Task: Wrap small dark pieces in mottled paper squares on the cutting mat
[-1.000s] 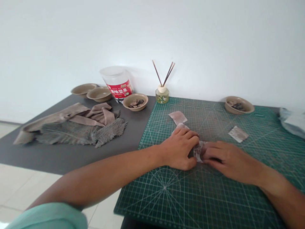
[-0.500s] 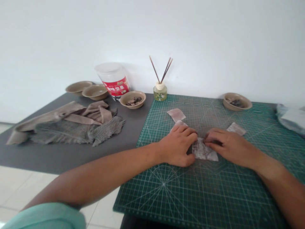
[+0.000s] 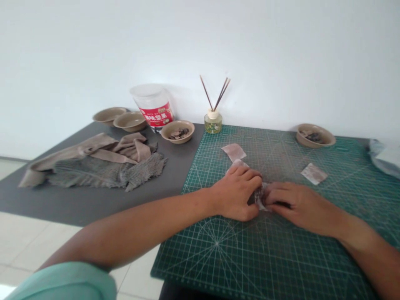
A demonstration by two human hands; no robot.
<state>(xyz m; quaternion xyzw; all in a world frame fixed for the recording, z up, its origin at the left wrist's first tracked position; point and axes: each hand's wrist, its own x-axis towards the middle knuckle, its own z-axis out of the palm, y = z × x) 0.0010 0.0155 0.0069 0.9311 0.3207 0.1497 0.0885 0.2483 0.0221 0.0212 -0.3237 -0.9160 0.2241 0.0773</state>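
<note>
Touching a pale packet (image 3: pixel 259 201), left fingers (image 3: pixel 254 182) curl loosely, right fingers (image 3: pixel 278 194) pinch

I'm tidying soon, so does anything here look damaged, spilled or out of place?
The grey cloth on the left looks odd: its edge is ragged, and it lies bunched with a brown cloth. The small pale piece between the left hand and right hand looks creased. Nothing looks spilled.

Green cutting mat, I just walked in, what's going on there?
A person has both bare hands at a small pale packet on the green cutting mat. The left hand is at its left side, the right hand at its right. Nearby lie a packet partly hidden by the left hand, one just beyond, and another farther right.
</note>
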